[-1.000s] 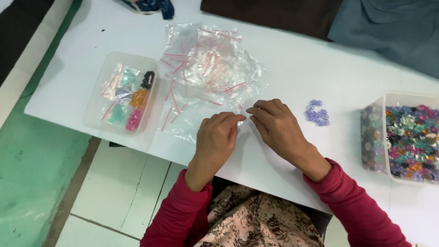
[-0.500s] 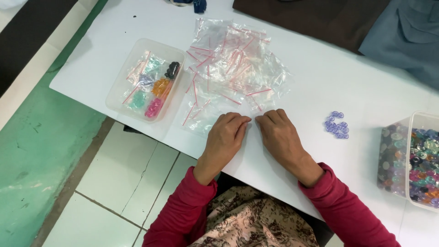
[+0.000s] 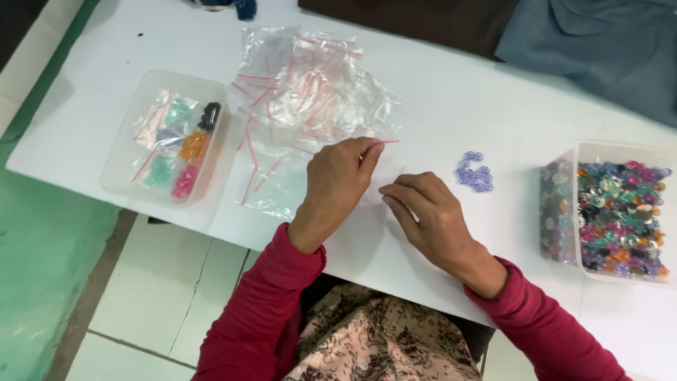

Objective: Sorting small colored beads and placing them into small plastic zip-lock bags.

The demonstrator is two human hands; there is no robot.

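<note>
Both hands on the white surface (image 3: 458, 85). Left hand (image 3: 338, 180) pinches the red-strip edge of a clear zip bag (image 3: 377, 166) just off the bag pile (image 3: 310, 92); right hand (image 3: 427, 215) rests w/ fingers curled next to it. Purple beads (image 3: 474, 171) near the right hand, bead tub (image 3: 610, 212) far right, tub w/ filled bags (image 3: 169, 137) on the left.

The table (image 3: 493, 92) is white. Clear bags (image 3: 310, 92) carry red seal strips. The loose beads (image 3: 474, 171) look lilac, perhaps pale blue. The right tub (image 3: 606, 212) holds multicoloured beads. Sleeves (image 3: 264, 310) are crimson; the lap cloth (image 3: 381, 339) is pink-brown floral.
</note>
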